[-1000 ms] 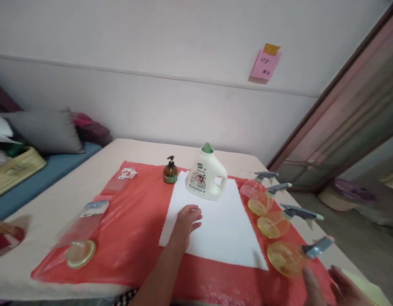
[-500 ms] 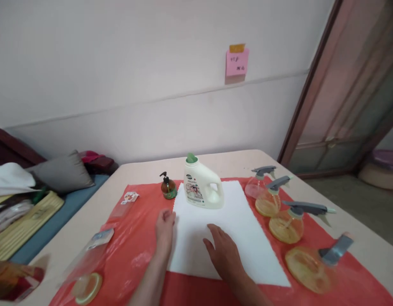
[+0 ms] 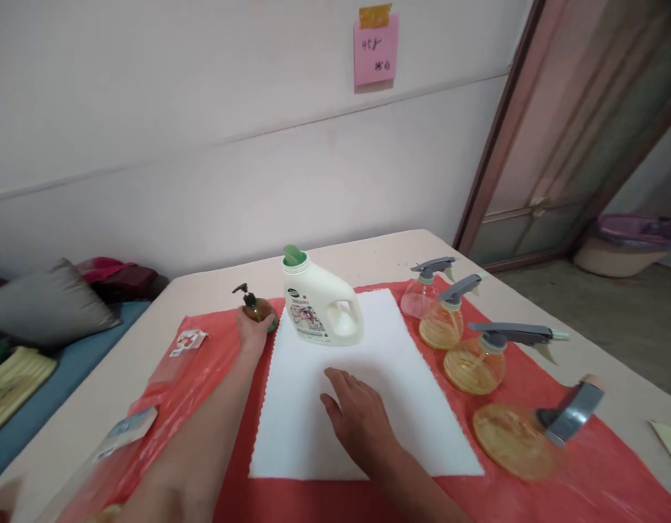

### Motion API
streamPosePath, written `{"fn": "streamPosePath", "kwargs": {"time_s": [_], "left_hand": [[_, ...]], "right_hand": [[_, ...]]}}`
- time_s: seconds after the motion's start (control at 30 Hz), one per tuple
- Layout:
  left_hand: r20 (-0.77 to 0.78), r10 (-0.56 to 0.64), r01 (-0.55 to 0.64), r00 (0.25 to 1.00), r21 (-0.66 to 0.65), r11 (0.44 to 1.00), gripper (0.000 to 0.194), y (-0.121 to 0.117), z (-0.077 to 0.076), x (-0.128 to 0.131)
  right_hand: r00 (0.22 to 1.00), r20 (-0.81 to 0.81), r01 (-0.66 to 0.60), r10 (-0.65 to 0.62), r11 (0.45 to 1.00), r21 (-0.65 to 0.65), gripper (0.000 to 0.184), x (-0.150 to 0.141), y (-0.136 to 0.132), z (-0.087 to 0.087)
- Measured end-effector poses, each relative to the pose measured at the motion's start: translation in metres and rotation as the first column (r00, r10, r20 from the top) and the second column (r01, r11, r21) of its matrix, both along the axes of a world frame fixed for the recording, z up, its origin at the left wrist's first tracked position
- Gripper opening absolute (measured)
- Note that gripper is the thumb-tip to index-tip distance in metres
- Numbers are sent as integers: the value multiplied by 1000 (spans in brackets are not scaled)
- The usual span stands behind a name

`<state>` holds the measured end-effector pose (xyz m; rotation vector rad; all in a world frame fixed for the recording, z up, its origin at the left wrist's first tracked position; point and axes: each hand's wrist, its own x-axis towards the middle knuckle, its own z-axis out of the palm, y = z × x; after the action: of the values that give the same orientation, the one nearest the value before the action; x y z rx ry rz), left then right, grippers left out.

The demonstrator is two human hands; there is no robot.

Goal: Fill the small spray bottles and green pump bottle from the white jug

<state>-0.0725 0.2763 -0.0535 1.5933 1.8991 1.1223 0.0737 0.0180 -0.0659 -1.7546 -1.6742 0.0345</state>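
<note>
My left hand [image 3: 252,333] is wrapped around the lower part of a small amber-and-green pump bottle [image 3: 261,309] with a black pump head. The bottle stands upright on the red sheet, at the left edge of a white cloth [image 3: 303,407]. My right hand [image 3: 357,418] is over the middle of the cloth, palm down, fingers loosely extended and nothing in them. Beyond it, a cream detergent jug [image 3: 314,305] with a printed label stands on the back part of the cloth. Something green shows in the jug's uncapped mouth.
Along the right stand several round spray bottles: one pinkish [image 3: 420,298], the others yellowish [image 3: 474,367]. Clear plastic packets [image 3: 123,432] lie on the red plastic sheet [image 3: 205,363] at left. A pink note [image 3: 375,49] is taped to the wall behind.
My left hand has reached forward and left from the cloth's edge and closed around the pump bottle. The right hand stays over the cloth. The view has shifted slightly to the right.
</note>
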Motion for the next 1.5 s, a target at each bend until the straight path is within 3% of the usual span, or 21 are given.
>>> {"fn": "streamPosePath", "kwargs": {"time_s": [0.1, 0.2, 0.33, 0.43, 0.53, 0.63, 0.7, 0.77, 0.83, 0.9, 0.97, 1.0, 1.1, 1.13, 1.17, 1.23, 1.33, 1.5], "left_hand": [[148, 65, -64, 987, -15, 998, 73, -31, 10, -5], [288, 27, -24, 957, -15, 1000, 85, -91, 16, -4], [420, -145, 186, 896, -58, 981, 75, -190, 12, 14], [451, -358, 444, 818, -98, 891, 74, -239, 7, 30], [349, -432, 481, 831, -61, 875, 65, -251, 5, 39], [274, -557, 584, 784, -23, 811, 79, -241, 13, 35], [351, -635, 702, 689, -101, 705, 89, -232, 23, 27], [550, -646, 833, 529, -192, 518, 97, -224, 32, 18], [757, -541, 914, 367, -187, 360, 102, -218, 38, 10], [885, -388, 945, 258, -146, 294, 103, -216, 40, 6], [922, -286, 928, 261, -159, 336, 96, -218, 38, 7], [907, -283, 898, 312, -185, 398, 90, -221, 37, 9], [694, -409, 693, 593, -182, 697, 67, -237, 30, 18], [577, -471, 634, 668, -111, 765, 62, -244, 26, 21], [449, -536, 606, 715, -17, 795, 61, -251, 22, 24], [193, -641, 623, 743, 152, 767, 73, -263, 11, 29], [-104, -677, 677, 729, 259, 689, 97, -270, -8, 34], [-288, -657, 717, 697, 286, 636, 104, -261, -24, 38]], "right_hand": [[992, -128, -6, 12, 999, 50, 32, 0, 2, -4], [973, -230, 6, 18, 995, 103, 26, 1, 3, -6], [928, -371, 59, 19, 979, 196, 37, -4, -3, 0], [870, -491, 61, 41, 980, 190, 44, -7, -9, 7], [770, -638, 78, 1, 992, 95, 40, -2, -10, 12], [577, -817, 51, -11, 998, 22, 40, 10, -8, 19], [408, -913, -1, 20, 1000, 22, 42, 16, -8, 24], [238, -970, -81, 42, 996, 23, 43, 20, -11, 28], [86, -995, -174, 45, 984, 30, 42, 22, -15, 32], [-37, -998, -206, 49, 977, 55, 42, 25, -18, 33], [-101, -994, -151, 42, 987, 57, 43, 29, -18, 33], [-109, -994, -102, 32, 994, 43, 44, 31, -17, 32], [-82, -997, 66, 9, 998, 3, 44, 32, -11, 29], [-73, -997, 103, 15, 995, 8, 44, 31, -10, 27], [-65, -998, 119, 27, 993, 19, 44, 29, -9, 26], [-49, -998, 87, 39, 996, 35, 42, 26, -8, 24], [-17, -999, 4, 33, 999, 33, 40, 26, -10, 21], [-32, -998, -22, 53, 998, 54, 46, 35, -10, 23]]}}
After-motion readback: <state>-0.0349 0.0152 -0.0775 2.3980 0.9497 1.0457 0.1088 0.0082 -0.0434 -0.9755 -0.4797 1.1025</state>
